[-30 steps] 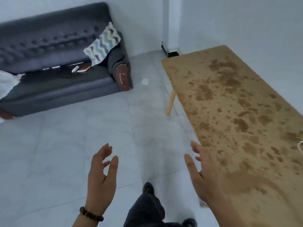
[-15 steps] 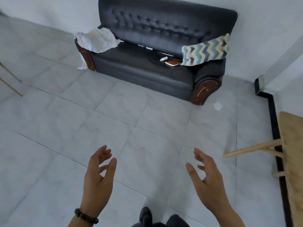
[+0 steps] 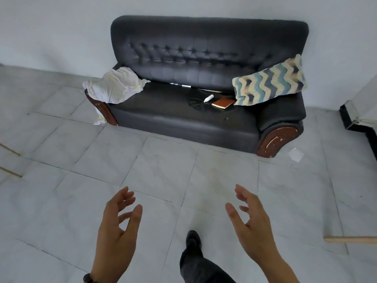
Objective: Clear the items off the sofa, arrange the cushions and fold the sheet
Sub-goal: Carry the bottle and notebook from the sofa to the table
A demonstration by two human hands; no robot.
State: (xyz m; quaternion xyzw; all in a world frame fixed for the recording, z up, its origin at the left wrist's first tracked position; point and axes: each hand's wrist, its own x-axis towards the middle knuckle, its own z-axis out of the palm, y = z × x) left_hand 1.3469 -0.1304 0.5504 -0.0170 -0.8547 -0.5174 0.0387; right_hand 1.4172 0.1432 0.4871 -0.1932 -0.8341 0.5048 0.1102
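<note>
A dark tufted sofa (image 3: 183, 117) stands against the far wall. A crumpled white sheet (image 3: 116, 86) hangs over its left armrest. A zigzag-patterned cushion (image 3: 269, 82) leans on the right armrest. On the seat lie a small brown book (image 3: 223, 103), a white tube (image 3: 208, 98), a dark item (image 3: 194, 101) and a pen (image 3: 180, 85) at the backrest crease. My left hand (image 3: 117, 227) and my right hand (image 3: 250, 223) are held out low over the floor, fingers relaxed, holding nothing, well short of the sofa.
Grey tiled floor (image 3: 163, 170) lies between me and the sofa. A scrap of white paper (image 3: 295, 154) lies by the right sofa foot. A wooden table leg (image 3: 350, 239) pokes in at the right edge. My dark shoe (image 3: 193, 240) is below.
The view has swung from the wooden table toward the sofa, which now sits centred and nearer. Both hands stay held out and empty.
</note>
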